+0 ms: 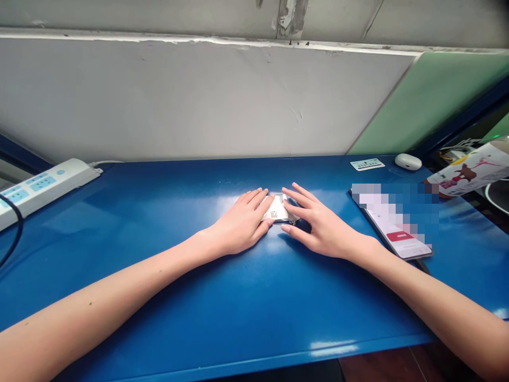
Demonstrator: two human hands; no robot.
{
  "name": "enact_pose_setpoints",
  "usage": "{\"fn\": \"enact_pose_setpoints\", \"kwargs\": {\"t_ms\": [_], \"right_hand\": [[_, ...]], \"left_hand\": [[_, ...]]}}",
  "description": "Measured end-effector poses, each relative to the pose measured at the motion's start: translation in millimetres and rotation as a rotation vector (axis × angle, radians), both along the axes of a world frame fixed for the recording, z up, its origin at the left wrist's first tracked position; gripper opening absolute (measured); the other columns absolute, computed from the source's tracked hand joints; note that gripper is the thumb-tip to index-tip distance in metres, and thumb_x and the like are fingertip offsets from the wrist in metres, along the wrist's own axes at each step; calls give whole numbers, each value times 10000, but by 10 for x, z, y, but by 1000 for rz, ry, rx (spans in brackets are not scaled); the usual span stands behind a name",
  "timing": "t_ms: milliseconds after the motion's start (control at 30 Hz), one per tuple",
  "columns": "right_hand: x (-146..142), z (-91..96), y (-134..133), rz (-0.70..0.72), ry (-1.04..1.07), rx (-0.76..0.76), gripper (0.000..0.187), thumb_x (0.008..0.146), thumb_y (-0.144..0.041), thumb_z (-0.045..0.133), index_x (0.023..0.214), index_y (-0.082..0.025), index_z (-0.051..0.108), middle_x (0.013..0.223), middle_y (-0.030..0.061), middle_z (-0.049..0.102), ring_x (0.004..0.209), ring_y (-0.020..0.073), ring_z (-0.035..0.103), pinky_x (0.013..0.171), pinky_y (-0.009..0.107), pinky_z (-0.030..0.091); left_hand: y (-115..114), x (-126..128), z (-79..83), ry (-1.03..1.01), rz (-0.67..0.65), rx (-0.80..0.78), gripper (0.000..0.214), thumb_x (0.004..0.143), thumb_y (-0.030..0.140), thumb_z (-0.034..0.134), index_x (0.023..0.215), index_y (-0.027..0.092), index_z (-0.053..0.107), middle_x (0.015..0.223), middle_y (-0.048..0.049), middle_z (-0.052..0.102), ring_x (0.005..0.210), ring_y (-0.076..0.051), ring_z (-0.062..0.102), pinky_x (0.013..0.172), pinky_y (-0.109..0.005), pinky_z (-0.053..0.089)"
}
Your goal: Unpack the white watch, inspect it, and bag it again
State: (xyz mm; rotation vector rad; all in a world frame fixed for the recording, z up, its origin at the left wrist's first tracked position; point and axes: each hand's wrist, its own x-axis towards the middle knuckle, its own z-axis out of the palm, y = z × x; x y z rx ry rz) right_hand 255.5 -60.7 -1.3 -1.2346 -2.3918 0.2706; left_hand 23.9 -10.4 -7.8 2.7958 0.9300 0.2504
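A small white packet [278,211] with a printed square code lies flat on the blue table [254,307]. My left hand [244,222] rests over its left side, fingers stretched out and lying flat, partly covering it. From the right, my right hand [314,220] reaches to the packet with fingers spread; its fingertips overlap the packet's right edge, and whether they press on it I cannot tell. Something small and silvery shows at the packet's right end, mostly hidden by the right fingers.
A white power strip [43,185] with a black cable [18,228] sits at the left. On the right are a phone [393,223], a white card [367,164], a white earbud case [408,162] and a printed carton or bag [473,170]. A wall [199,101] rises behind the table.
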Motion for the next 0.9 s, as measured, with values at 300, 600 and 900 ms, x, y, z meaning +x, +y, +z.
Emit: {"fn": "enact_pose_setpoints", "kwargs": {"t_ms": [300,600,900], "right_hand": [[51,-73,99,-146,91,136,317,1007,-264,448,1110,-160,730,1322,168,658,1304,320,557,1082,527,479],[177,-37,196,12,292,24,314,983,-220,506,1241,-225,685,1248,87,718,1149,235,675,1012,412,539],[175,134,209,-25,648,15,142,854,-232,734,976,-264,800,964,30,800,868,206,737,818,370,595]], "left_hand": [[13,-15,-4,-52,-16,-21,574,1056,445,336,1499,80,366,1552,-209,408,1476,-341,322,1186,-507,306],[8,-64,11,-216,-111,-99,518,1065,412,308,1516,159,336,1555,-157,423,1448,-280,389,1190,-453,347],[-10,-74,58,-341,-137,-89,546,1069,493,216,1474,171,388,1486,-158,507,1372,-297,484,1136,-462,403]]}}
